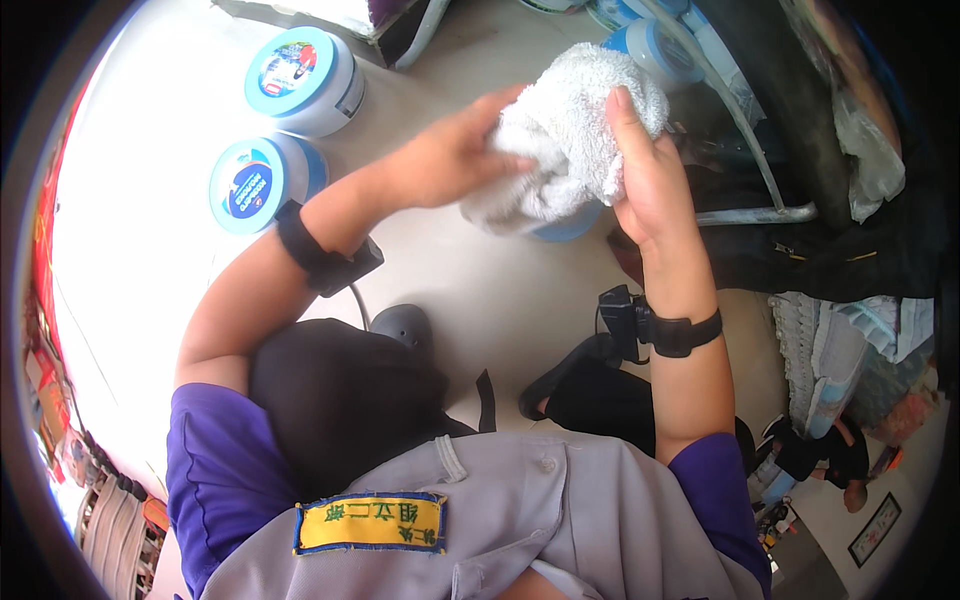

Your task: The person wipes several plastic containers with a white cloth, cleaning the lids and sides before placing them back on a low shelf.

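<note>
A bunched white terry towel (570, 127) is up in front of me between both hands. My left hand (465, 150), slightly blurred, grips its left side, and the fingertips are partly hidden in the cloth. On the right side my right hand (649, 172) holds the towel, its thumb laid along the near face and its fingers out of sight behind it. Below the towel shows the light-blue edge of a round thing (571, 227), mostly covered. A white tub with a light-blue lid (291, 71) is beyond my left forearm, and a second tub (247, 186) is nearer to it.
More blue-and-white tubs (664, 52) are at the far right, beside a bent metal tube frame (750, 217). Dark fabric with zips (817, 255) lies to the right, above folded pale cloths (825, 352). Another person (825, 454) is at the lower right.
</note>
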The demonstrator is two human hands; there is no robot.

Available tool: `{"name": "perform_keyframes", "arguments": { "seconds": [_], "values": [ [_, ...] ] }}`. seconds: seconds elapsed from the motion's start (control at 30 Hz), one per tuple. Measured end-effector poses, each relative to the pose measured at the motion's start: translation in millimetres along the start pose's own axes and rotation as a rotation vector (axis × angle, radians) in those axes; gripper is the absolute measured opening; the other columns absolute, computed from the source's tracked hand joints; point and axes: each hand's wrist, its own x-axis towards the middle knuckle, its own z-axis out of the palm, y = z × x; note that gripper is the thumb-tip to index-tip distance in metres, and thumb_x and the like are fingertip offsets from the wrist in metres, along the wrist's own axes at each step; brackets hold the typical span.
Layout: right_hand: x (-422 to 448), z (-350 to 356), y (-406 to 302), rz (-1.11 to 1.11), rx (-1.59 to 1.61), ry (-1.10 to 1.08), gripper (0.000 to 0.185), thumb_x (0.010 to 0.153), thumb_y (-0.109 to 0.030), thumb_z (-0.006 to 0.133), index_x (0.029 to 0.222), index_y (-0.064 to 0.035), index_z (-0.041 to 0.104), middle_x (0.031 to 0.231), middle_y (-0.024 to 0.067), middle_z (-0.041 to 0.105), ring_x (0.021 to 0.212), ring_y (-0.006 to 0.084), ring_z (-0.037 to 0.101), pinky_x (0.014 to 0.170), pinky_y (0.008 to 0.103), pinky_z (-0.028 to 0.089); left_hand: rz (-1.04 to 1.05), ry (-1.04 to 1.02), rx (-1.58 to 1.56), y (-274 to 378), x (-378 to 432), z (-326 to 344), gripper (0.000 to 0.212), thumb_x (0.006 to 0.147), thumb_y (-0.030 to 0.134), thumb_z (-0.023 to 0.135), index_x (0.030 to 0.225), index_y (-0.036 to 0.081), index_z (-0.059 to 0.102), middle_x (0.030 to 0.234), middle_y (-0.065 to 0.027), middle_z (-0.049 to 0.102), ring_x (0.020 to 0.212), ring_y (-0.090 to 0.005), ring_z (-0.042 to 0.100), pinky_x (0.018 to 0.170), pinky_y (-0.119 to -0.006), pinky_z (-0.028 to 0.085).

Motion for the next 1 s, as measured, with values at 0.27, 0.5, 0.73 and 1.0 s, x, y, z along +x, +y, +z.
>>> {"name": "perform_keyframes", "arguments": {
  "seconds": [0.27, 0.5, 0.73, 1.0],
  "values": [
    [-8, 2, -4, -0.069, -0.270, 0.022, 0.048, 0.101, -0.038, 0.060, 0.125, 0.0030, 0.057, 0.115, 0.0107, 0.067, 0.102, 0.0157, 0.063, 0.090, 0.0299, 0.050, 0.017, 0.176, 0.211, 8, -12, -37, 0.052, 0.090, 0.004, 0.069, 0.137, 0.004, 0.048, 0.122, -0.0102, 0.062, 0.113, -0.0165, 0.059, 0.098, -0.030, 0.046],
    [51, -16, 24, -0.100, -0.823, 0.090, 0.055, 0.097, -0.045, 0.058, 0.111, 0.0081, 0.063, 0.097, 0.0278, 0.069, 0.095, 0.0380, 0.068, 0.085, 0.0404, 0.051, -0.028, 0.547, 0.464, -2, 1, -55, 0.054, 0.081, 0.018, 0.074, 0.128, 0.001, 0.056, 0.116, -0.0212, 0.068, 0.110, -0.0317, 0.065, 0.094, -0.037, 0.051],
    [33, 7, 0, -0.247, -0.966, -0.094, 0.050, 0.093, -0.035, 0.066, 0.127, 0.0006, 0.059, 0.111, 0.0210, 0.069, 0.101, 0.0332, 0.068, 0.092, 0.0398, 0.050, -0.295, 0.438, -0.265, 6, -9, -42, 0.054, 0.097, 0.018, 0.060, 0.145, 0.002, 0.039, 0.129, -0.0144, 0.059, 0.118, -0.0210, 0.059, 0.100, -0.035, 0.048],
    [2, 9, 6, -0.567, -0.552, -0.107, 0.078, 0.074, -0.005, 0.082, 0.139, 0.0030, 0.040, 0.133, 0.0166, 0.055, 0.122, 0.0250, 0.055, 0.103, 0.0389, 0.045, -0.042, -0.048, -0.662, 47, -2, -21, 0.055, 0.096, 0.010, 0.049, 0.150, 0.007, 0.035, 0.138, -0.0119, 0.053, 0.126, -0.0207, 0.054, 0.103, -0.037, 0.048]
  ]
}}
